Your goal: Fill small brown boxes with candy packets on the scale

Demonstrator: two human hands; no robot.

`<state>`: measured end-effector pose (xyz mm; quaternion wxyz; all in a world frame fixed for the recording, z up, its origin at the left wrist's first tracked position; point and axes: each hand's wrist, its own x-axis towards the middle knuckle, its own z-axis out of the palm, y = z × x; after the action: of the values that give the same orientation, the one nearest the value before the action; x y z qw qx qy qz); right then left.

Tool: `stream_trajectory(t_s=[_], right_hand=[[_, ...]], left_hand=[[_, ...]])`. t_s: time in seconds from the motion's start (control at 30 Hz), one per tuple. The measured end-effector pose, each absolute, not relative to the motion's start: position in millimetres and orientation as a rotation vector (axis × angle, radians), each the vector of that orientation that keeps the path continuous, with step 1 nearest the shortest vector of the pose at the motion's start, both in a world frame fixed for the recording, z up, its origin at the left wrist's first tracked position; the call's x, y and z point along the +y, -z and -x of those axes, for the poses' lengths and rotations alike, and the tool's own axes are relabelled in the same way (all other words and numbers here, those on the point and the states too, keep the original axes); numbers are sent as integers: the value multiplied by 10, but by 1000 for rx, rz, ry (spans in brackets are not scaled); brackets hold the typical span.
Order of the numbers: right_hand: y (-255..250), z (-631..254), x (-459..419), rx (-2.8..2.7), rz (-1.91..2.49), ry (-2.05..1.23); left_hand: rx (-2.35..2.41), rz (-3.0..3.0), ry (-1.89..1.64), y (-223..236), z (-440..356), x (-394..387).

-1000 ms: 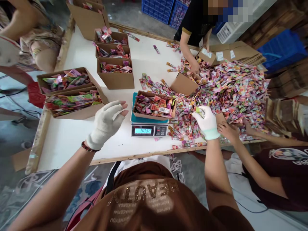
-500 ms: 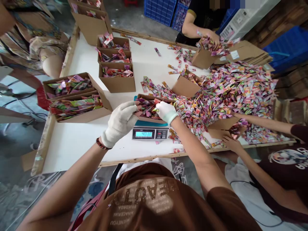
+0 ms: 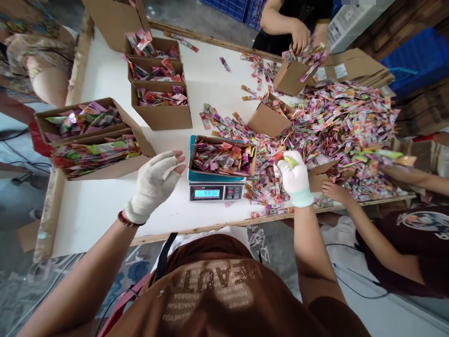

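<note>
A cardboard box (image 3: 224, 159) filled with small colourful stick packets rests on the teal pan of a digital scale (image 3: 216, 192) with a lit display. To the left of the box, my left hand (image 3: 152, 185), in a white glove with bare fingertips, is open with fingers curved apart and nothing in it. My right hand (image 3: 293, 180), also gloved, is closed on a green stick packet (image 3: 289, 161) just right of the box, over loose packets. A red packet shows beside it, and I cannot tell whether the fingers hold that too.
A big heap of stick packets (image 3: 347, 112) covers the table's right side. Filled boxes (image 3: 161, 110) stand at the left and back. Two co-workers handle packets: one hand (image 3: 300, 36) works at a far box, and another person's hand (image 3: 335, 191) touches a box at the right.
My right hand has left the box on the scale and moved right with a packet. My left hand has let go of the box's side and drawn back left. The scale reading has changed.
</note>
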<state>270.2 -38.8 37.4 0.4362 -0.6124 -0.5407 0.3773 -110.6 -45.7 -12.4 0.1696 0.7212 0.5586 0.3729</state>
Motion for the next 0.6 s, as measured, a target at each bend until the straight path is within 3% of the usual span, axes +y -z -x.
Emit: stream_trajectory(t_s=[0.6], right_hand=[[-578, -1996, -51, -2125, 1310, -624]], left_hand=[[1523, -2064, -1068, -50, 892, -411]])
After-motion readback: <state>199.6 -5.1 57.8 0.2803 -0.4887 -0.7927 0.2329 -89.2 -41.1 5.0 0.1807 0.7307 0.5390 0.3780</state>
